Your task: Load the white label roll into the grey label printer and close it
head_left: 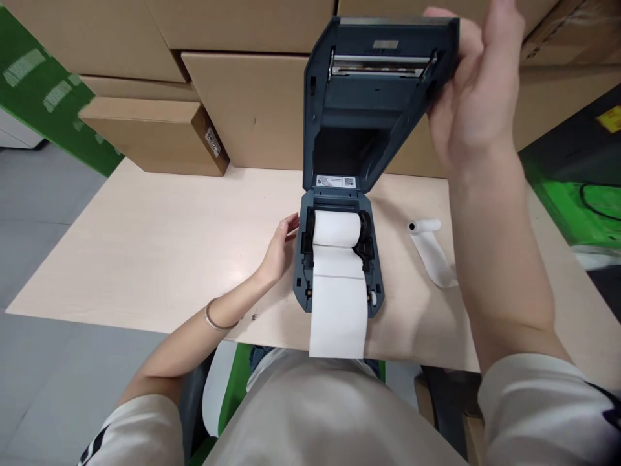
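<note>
A dark blue-grey label printer stands on the table with its lid raised upright. Inside lies a roll of white labels, its strip running out over the printer's front and past the table edge. My right hand grips the upper right edge of the lid, its fingers partly hidden behind it. Against the left side of the printer base rests my left hand, fingers stretched out and holding nothing; whether every fingertip touches the casing I cannot tell.
Right of the printer lies a small white roll with a loose paper tail. Cardboard boxes line the table's back edge, with a smaller box at the back left. A green bag-like item sits at the far right.
</note>
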`<state>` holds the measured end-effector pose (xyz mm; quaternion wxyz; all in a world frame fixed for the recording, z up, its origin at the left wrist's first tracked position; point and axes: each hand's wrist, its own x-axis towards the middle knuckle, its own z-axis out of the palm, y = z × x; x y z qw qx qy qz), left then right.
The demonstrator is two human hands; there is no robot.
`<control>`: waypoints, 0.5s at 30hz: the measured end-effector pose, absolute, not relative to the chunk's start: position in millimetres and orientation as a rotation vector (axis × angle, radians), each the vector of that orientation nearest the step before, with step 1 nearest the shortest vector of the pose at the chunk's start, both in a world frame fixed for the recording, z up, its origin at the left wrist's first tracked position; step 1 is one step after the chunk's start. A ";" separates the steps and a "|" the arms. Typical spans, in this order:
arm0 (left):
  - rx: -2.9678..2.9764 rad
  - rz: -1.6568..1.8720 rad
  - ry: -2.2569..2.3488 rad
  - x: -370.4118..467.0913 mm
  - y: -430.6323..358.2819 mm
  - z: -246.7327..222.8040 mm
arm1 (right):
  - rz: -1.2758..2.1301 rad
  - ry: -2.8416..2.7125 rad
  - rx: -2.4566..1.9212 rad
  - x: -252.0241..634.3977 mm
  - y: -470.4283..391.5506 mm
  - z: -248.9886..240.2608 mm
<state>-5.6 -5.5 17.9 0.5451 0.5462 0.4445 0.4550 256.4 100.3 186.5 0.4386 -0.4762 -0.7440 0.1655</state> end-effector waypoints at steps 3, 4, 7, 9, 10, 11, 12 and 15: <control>1.218 1.061 1.113 -8.2 -0.2 10.6 | 0.540 -1.512 -0.997 246.0 67.9 184.9; 1.219 1.065 1.121 -8.8 1.0 9.2 | 0.560 -1.506 -0.937 243.3 52.6 182.9; 1.290 1.138 1.100 -9.7 -0.3 12.4 | 0.725 -1.617 -0.837 239.9 6.2 169.5; 1.397 1.233 1.073 -10.7 -6.2 20.0 | 0.811 -1.710 -0.857 240.8 -18.9 154.0; 1.470 1.284 1.054 -11.7 -10.3 24.3 | 0.807 -1.757 -0.862 241.7 -28.8 144.9; 1.554 1.328 1.028 -13.3 -14.9 28.5 | 0.781 -1.811 -0.864 242.5 -36.9 135.5; 1.640 1.364 0.998 -15.3 -19.6 32.1 | 0.738 -1.873 -0.863 243.2 -43.5 126.3; 1.888 1.349 0.962 -23.0 -31.2 37.3 | 0.574 -2.044 -0.844 243.9 -55.9 103.6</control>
